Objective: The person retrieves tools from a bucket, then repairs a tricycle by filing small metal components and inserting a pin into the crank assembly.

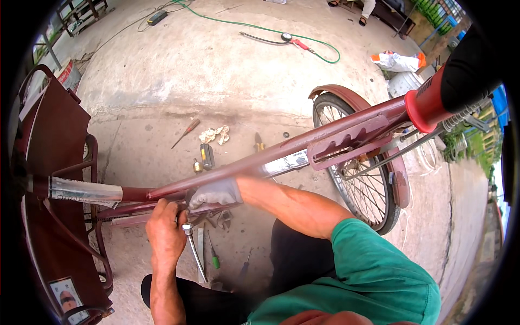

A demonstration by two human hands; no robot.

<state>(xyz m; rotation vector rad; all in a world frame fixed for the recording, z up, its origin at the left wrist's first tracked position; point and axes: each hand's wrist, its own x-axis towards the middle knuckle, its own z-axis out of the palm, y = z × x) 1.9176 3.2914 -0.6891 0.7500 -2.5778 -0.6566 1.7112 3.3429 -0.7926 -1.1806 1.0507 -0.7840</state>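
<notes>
A maroon metal frame with a long tube (244,165) crosses in front of me. Below the tube's left part, my bare left hand (165,230) is closed around the head end of a chrome socket wrench (195,252), whose handle slants down toward my knees. Right beside it, my right hand (215,195), in a grey glove, reaches in against the lower frame bars with its fingers curled. What those gloved fingers hold is hidden. A spoked wheel (360,179) under a maroon mudguard stands to the right.
On the concrete lie a screwdriver (186,133), a crumpled rag (215,134), pliers (259,142) and a green-handled screwdriver (215,257). Farther off lies a tyre inflator gauge (287,38) on a green hose. A maroon panelled body (57,135) fills the left side. Another person's feet (362,20) show far right.
</notes>
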